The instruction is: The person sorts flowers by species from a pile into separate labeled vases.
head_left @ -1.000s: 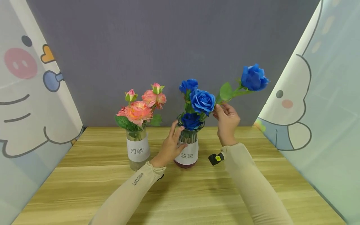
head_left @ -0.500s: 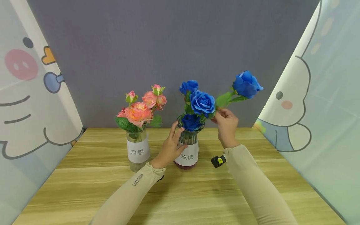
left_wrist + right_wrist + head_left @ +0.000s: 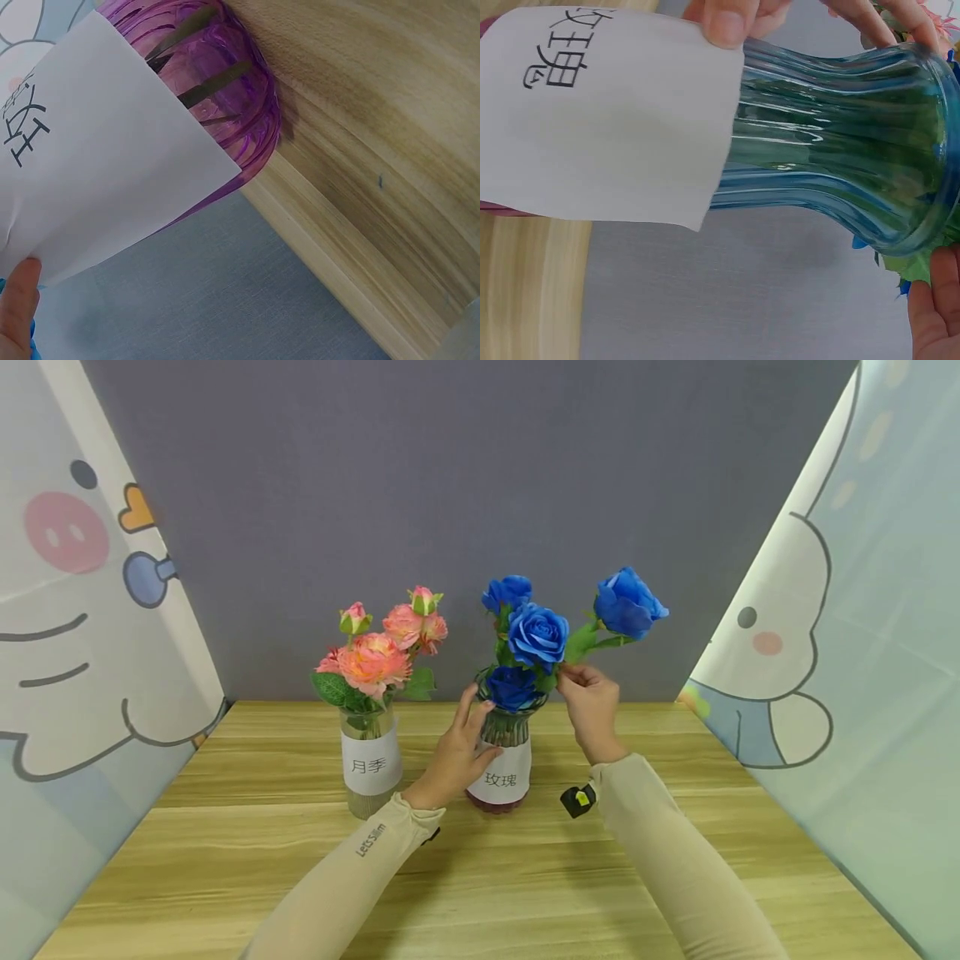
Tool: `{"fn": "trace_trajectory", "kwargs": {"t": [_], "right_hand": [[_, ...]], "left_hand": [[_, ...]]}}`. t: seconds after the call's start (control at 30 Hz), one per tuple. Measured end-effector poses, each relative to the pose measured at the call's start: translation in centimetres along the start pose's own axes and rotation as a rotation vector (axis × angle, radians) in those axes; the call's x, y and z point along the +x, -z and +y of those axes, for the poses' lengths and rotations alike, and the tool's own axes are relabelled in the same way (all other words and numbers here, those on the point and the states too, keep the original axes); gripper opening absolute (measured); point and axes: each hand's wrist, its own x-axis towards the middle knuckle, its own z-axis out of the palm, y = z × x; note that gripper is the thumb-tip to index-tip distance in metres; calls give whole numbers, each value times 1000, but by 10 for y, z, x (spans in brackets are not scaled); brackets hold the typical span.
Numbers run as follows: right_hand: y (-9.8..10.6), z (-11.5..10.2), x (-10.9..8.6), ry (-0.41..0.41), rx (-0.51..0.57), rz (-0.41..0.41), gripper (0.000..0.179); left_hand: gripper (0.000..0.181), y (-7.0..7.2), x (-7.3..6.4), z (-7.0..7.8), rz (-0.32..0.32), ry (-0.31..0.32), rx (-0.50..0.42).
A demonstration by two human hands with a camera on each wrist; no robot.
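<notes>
A ribbed glass vase [image 3: 504,731], bluish at the neck and purple at the base, wears a white paper label [image 3: 615,112] with dark characters. My left hand [image 3: 453,760] holds its left side, thumb at the label and fingertips up by the rim. Several blue roses [image 3: 537,635] stand in this vase. At its right, my right hand [image 3: 592,706] pinches the stem of another blue rose [image 3: 628,603], whose head leans out to the upper right. The lower end of that stem is hidden behind the hand and the rim. The left wrist view shows the purple vase base [image 3: 232,82] on the wood.
Left of the roses stands a clear vase [image 3: 367,806] with a white label, holding pink-orange flowers [image 3: 372,664]. The wooden table [image 3: 480,885] runs back to a grey panel [image 3: 450,485]. Cartoon-printed sheets [image 3: 772,652] flank both sides.
My right hand has come down and left toward the vase with its blue rose, whose head has sunk and moved left. My left hand has stayed on the vase.
</notes>
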Motion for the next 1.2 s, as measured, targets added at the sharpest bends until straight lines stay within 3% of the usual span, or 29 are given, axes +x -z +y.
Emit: {"fn": "trace_trajectory", "kwargs": {"t": [0.3, 0.43, 0.6, 0.73, 0.87, 1.1, 1.2], "right_hand": [[2, -3, 0, -17, -92, -34, 19], [4, -11, 0, -62, -32, -39, 12], [7, -18, 5, -61, 3, -16, 35], [12, -28, 12, -28, -77, -3, 42], [16, -42, 20, 16, -181, -47, 52], [16, -61, 27, -40, -275, -155, 45], [19, -70, 31, 23, -307, -146, 45]], "left_hand": [[89, 0, 1, 1, 2, -4, -3], [92, -1, 1, 0, -2, -6, -2], [94, -2, 0, -1, 0, 3, -4], [93, -1, 0, -1, -1, -7, -1], [91, 0, 0, -2, -2, -4, 2], [93, 1, 1, -1, 6, 0, 8], [97, 1, 1, 0, 7, -25, 9]]}}
